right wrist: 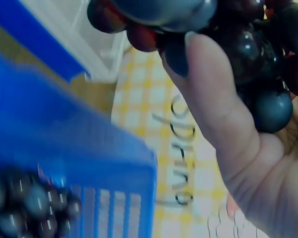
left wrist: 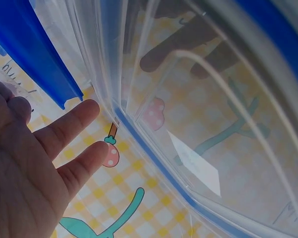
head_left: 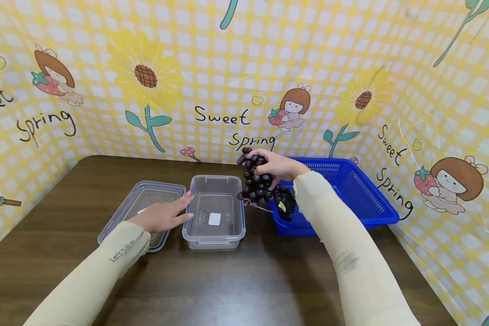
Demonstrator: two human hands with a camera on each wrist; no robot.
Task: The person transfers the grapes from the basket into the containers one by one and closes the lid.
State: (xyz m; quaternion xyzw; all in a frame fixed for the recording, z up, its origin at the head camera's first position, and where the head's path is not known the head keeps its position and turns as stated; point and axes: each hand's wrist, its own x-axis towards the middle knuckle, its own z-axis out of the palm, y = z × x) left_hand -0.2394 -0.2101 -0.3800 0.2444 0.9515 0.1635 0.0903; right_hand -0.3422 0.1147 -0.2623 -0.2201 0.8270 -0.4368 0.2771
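My right hand grips a bunch of dark grapes above the gap between the clear container and the blue basket. In the right wrist view the thumb presses against the grapes. The clear plastic container stands uncovered, with a white label on its floor. At its left rim is my left hand, fingers straight and spread, fingertips right at the edge. Beneath that hand lies the clear lid with a blue seal.
A blue plastic basket stands to the right, with more dark grapes inside. A dark bunch with a yellow tag shows at its left end. Patterned yellow cloth hangs behind the brown wooden table.
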